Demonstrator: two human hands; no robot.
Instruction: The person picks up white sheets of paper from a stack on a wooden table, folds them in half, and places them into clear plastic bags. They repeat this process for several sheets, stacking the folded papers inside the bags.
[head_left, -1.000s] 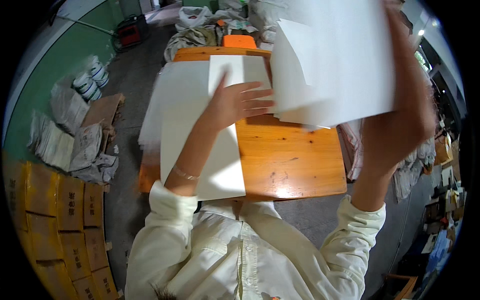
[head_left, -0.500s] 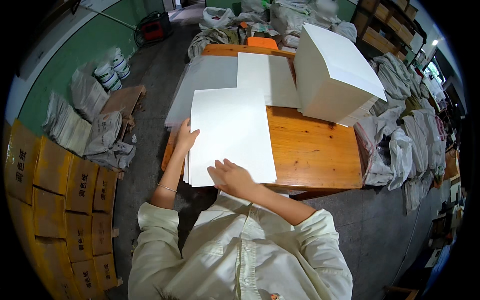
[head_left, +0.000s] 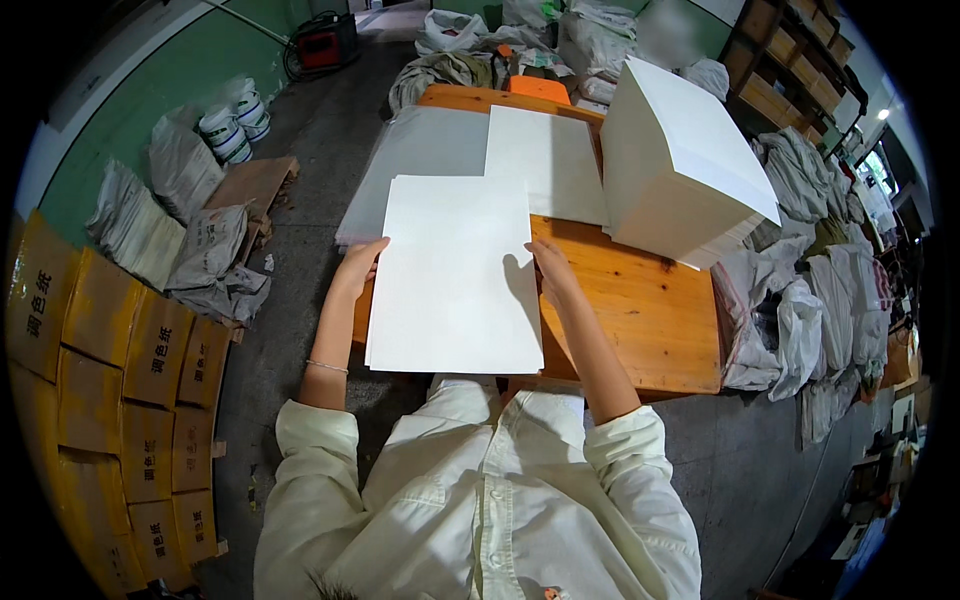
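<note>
A stack of white paper sheets lies in front of me at the near left part of the wooden table. My left hand grips its left edge, fingers curled against the side. At the right edge, my right hand holds the same stack and casts a shadow on the top sheet. Beyond it, another flat white sheet or thin stack lies on the table. Grey translucent plastic sheeting spreads to the far left, partly covered by both. A tall block of white paper stands at the far right.
Bare wood of the orange-brown table shows at the right. Taped cardboard cartons are piled at the lower left. Sacks crowd the table's right side. Paint-type buckets and a wooden pallet sit along the left wall.
My right hand has moved from the near edge of the stack up to its right side and taken hold there. The sheets' edges look more even now.
</note>
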